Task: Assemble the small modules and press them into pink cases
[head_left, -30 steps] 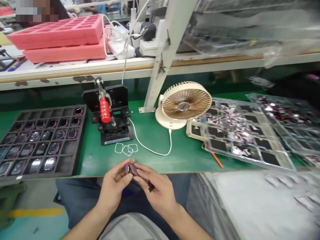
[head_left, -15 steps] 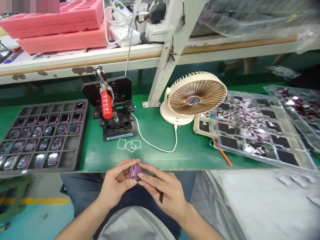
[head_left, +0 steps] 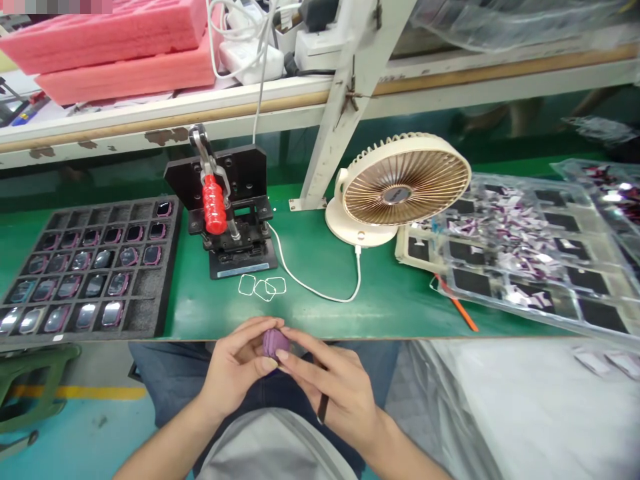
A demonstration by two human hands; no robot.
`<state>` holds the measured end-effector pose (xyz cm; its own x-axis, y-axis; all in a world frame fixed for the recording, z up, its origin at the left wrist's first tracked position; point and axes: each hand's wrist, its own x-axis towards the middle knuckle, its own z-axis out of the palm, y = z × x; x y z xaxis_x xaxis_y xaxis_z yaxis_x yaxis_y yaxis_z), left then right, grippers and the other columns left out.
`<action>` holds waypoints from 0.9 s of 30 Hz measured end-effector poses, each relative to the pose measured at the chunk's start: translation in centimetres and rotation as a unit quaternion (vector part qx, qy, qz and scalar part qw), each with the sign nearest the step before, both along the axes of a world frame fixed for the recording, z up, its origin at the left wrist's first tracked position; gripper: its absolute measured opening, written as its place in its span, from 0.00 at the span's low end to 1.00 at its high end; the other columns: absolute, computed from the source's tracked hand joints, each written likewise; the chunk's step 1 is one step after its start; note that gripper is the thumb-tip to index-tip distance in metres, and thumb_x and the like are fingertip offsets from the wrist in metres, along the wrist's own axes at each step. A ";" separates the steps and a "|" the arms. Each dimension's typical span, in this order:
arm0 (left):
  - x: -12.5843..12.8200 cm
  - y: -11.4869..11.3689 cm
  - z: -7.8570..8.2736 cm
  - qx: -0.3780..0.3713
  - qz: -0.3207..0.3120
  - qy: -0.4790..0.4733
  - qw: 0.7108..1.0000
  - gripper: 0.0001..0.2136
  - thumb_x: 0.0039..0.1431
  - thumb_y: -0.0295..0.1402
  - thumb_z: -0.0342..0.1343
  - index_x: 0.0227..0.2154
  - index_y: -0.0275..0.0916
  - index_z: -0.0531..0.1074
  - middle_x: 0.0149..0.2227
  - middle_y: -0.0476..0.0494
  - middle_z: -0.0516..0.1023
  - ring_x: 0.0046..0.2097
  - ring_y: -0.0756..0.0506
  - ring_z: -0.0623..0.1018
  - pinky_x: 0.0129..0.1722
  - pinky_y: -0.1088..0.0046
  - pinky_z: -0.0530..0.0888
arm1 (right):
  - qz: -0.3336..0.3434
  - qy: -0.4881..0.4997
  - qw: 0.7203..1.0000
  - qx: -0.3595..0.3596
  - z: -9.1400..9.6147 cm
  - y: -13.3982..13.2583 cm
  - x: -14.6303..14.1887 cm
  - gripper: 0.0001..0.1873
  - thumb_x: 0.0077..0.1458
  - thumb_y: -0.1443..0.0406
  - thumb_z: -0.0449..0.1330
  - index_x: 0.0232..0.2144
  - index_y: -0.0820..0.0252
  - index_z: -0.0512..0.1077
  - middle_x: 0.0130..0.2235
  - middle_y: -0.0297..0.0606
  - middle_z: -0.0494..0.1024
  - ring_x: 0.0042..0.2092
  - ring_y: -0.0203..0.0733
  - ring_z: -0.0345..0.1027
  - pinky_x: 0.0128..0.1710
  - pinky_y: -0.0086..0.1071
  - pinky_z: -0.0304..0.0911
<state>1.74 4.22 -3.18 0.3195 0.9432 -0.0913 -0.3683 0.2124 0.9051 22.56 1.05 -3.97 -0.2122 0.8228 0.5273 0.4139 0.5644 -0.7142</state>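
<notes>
Just off the bench's front edge, above my lap, a small purple watch case [head_left: 275, 342] is pinched between both hands. My left hand [head_left: 237, 367] grips its left side, thumb below and fingers along the top. From the other side, my right hand [head_left: 333, 380] holds it with thumb and fingertips. A thin dark tool [head_left: 323, 407] is tucked among the right hand's fingers; its kind is hidden. Three thin white gasket rings [head_left: 263, 287] lie on the bench beyond the hands. Behind them stands a black press fixture [head_left: 243, 257] with a red-handled toggle clamp [head_left: 214, 205].
At the left, a dark foam tray [head_left: 173, 267] holds rows of watch cases. A beige fan [head_left: 405, 183] with a white cable [head_left: 320, 293] stands mid-bench. To the right are an orange-handled tool [head_left: 463, 307] and a clear compartment tray [head_left: 600, 313] of small parts. A shelf post [head_left: 333, 127] rises behind.
The watch case has turned between my fingers: the side slot with its pale strip, visible before, now faces away, and a ridged purple side shows. Both hands keep their hold.
</notes>
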 end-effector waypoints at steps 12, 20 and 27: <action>0.1 0.3 0.2 0.012 0.009 0.033 0.999 0.19 0.65 0.38 0.69 0.59 0.49 0.81 0.66 0.36 0.75 0.61 0.32 0.80 0.66 0.50 0.74 | -0.032 -0.073 0.996 0.036 -0.4 0.1 -1.7 0.32 0.67 0.78 0.57 0.68 0.52 0.70 0.68 0.51 0.72 0.42 0.44 0.84 0.38 0.36 0.78; -0.4 -0.1 -0.4 -0.051 0.101 0.025 0.993 0.17 0.58 0.36 0.75 0.50 0.44 0.86 0.44 0.38 0.89 0.43 0.40 0.87 0.50 0.62 0.83 | -0.046 -0.027 0.995 -0.082 1.3 1.5 -2.6 0.11 0.72 0.61 0.62 0.52 0.57 0.73 0.46 0.45 0.80 0.41 0.45 0.80 0.35 0.33 0.74; 0.3 0.2 0.5 -0.035 0.089 -0.041 0.995 0.11 0.54 0.37 0.78 0.40 0.49 0.89 0.37 0.43 0.89 0.40 0.43 0.87 0.44 0.68 0.83 | 0.045 -0.014 0.996 -0.074 1.4 2.0 -2.6 0.10 0.74 0.64 0.56 0.36 0.57 0.72 0.31 0.35 0.73 0.28 0.38 0.64 0.28 0.34 0.55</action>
